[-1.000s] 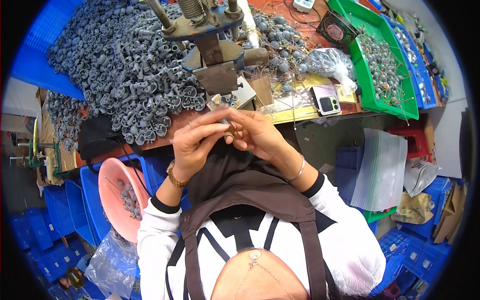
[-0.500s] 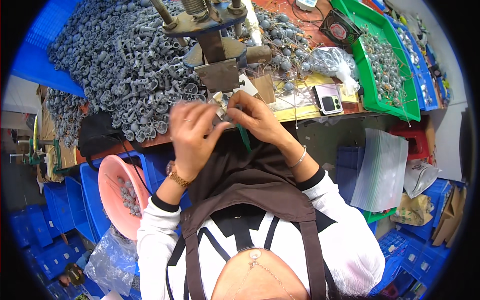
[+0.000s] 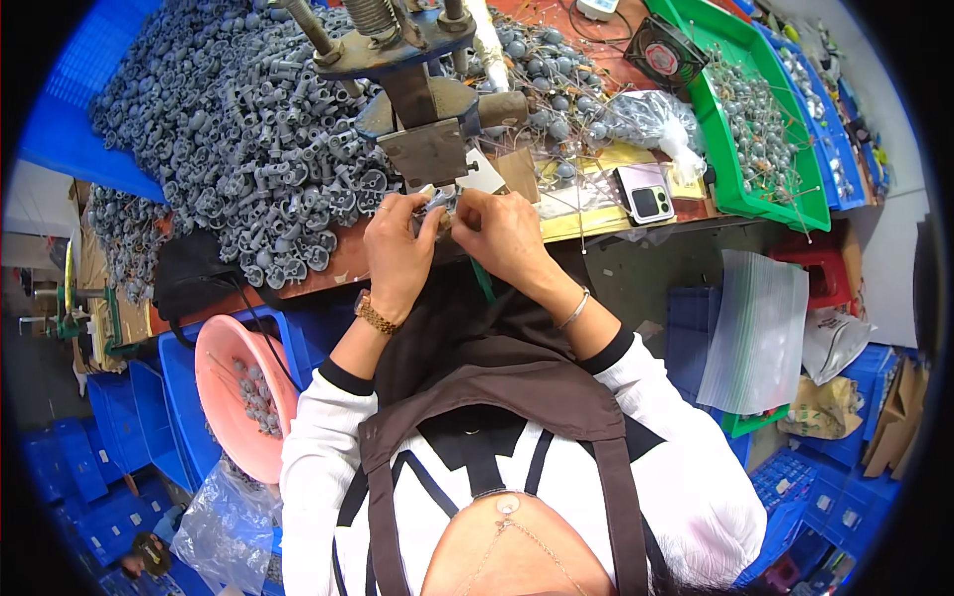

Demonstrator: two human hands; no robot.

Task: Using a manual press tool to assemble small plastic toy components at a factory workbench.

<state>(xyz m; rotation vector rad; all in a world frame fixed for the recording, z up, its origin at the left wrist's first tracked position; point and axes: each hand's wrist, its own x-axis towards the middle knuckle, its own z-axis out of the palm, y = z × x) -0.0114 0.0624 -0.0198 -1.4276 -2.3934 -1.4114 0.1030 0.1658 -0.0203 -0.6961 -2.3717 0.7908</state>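
Just beneath the press head (image 3: 427, 151), the left hand (image 3: 399, 253) has thumb and fingers closed on a small grey part (image 3: 440, 200), which sits between the two hands. The right hand (image 3: 505, 236) is right beside it, its fingers bent and bunched toward the part; whether they grip anything cannot be told, since they hide their own tips. A green strip (image 3: 483, 281) hangs below that hand. The press head stands over the fingertips and blocks the view behind them, with a white block (image 3: 483, 173) near its right side. To the left, a heap of grey parts (image 3: 288, 139) covers much of the red table (image 3: 343, 260), close to the left hand. Rightward lie loose grey balls (image 3: 542, 70) with wires, a clear plastic bag (image 3: 646, 121), a phone (image 3: 648, 195), a black fan (image 3: 668, 50) and a green tray (image 3: 770, 220). Below the table's left side, a pink basin (image 3: 227, 422) leans tilted, grey balls inside.
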